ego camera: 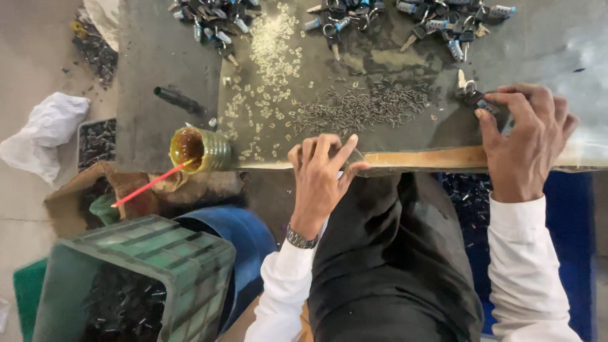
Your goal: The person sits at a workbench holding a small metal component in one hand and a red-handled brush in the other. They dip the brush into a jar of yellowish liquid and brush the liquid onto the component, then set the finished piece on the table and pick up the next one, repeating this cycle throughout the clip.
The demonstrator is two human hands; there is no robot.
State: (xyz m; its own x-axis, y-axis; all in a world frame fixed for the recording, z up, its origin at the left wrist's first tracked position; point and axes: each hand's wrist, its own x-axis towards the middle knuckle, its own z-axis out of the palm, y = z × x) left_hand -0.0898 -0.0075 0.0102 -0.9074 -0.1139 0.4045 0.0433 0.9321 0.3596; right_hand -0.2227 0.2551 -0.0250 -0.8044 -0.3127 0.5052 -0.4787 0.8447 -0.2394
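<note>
My right hand (525, 139) rests on the worktable (158, 69) at the right, its fingers closed on a small dark lock part with a pale key (472, 95). My left hand (323, 171) sits at the table's front wooden edge (430, 158), fingers curled and pinched together near the pile of small dark pins (361, 107); whether it holds a pin I cannot tell. A spread of small pale metal pieces (269, 69) lies left of the dark pins. Several keys and lock cylinders (392, 19) are heaped along the far edge.
A jar of amber liquid (193, 149) with a red stick (149, 185) lies at the table's front left corner. A green crate (136, 278) of dark parts stands below left, beside a blue drum (244, 237), a cardboard box (69, 199) and a white bag (44, 133).
</note>
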